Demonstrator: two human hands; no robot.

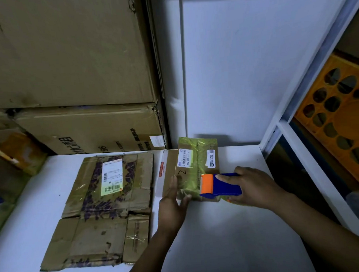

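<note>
- The small parcel (193,166) lies flat on the white table (230,236), under and just beyond the fingertips of both hands.
- Left hand (173,200): the fingers are straight and held together, laid against the parcel's near left edge. The thumb touches its near corner. The hand steadies the parcel and does not clasp it.
- Right hand (252,186): fingers and thumb curl round the blue body of the tape dispenser (220,185). Its orange head points away from the palm and sits on the parcel's near end, just right of the left fingertips.
- Done, as judged: glossy yellowish tape covers much of the parcel's top, from the dispenser head to the far end. Two labels are stuck there.
- Left, as judged: the strip at the near edge looks unfinished and has yet to be carried over, cut and pressed down. Whether the underside is sealed cannot be told.
- A flattened carton (107,200) lies left of the left fingers, apart from them and untouched.
</note>
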